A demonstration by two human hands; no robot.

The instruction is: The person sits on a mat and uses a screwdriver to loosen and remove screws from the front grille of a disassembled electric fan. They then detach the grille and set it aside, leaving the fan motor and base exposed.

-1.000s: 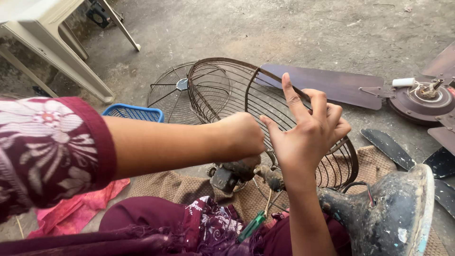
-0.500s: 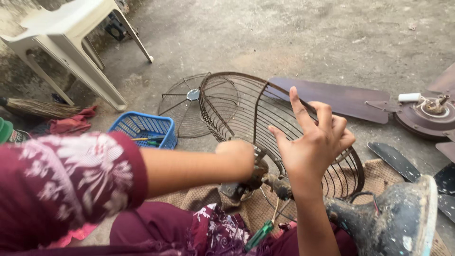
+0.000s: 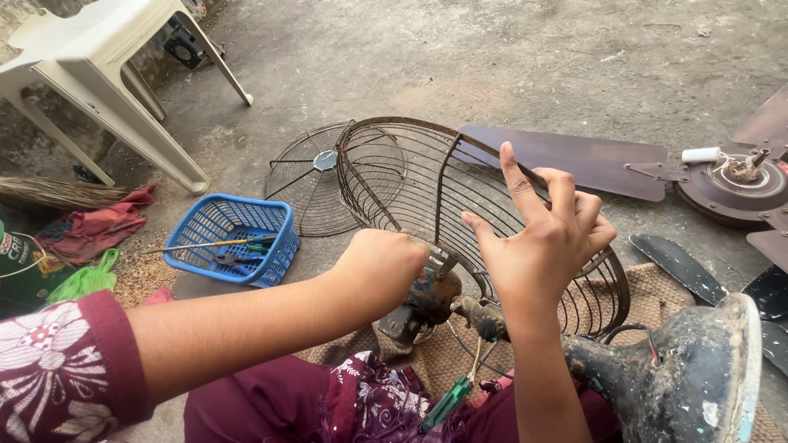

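Right now my left hand (image 3: 379,271) is curled shut low against the rusty wire fan guard (image 3: 460,213), down by the dark motor hub (image 3: 431,299); I think it grips the guard's inner ring, though the knuckles hide the contact. My right hand (image 3: 542,238) is open, fingers spread and pressed against the guard's outer wires, steadying it rather than clasping it. The guard stands tilted on its edge on a woven mat (image 3: 657,283), directly ahead of my lap.

Around me it is crowded. Behind the guard a second, flatter grille (image 3: 308,180) lies on the concrete floor (image 3: 460,57). To the left a blue plastic basket (image 3: 232,240) holds a screwdriver and pliers, with a red rag (image 3: 98,228) and a white plastic chair (image 3: 90,74) beyond it. To the right lie brown ceiling-fan blades (image 3: 574,160) joined to a round motor (image 3: 730,190) — and nearest my right elbow a grimy fan base (image 3: 698,377) crowds that arm. A green-handled screwdriver (image 3: 447,402) rests on my lap, under the hub.
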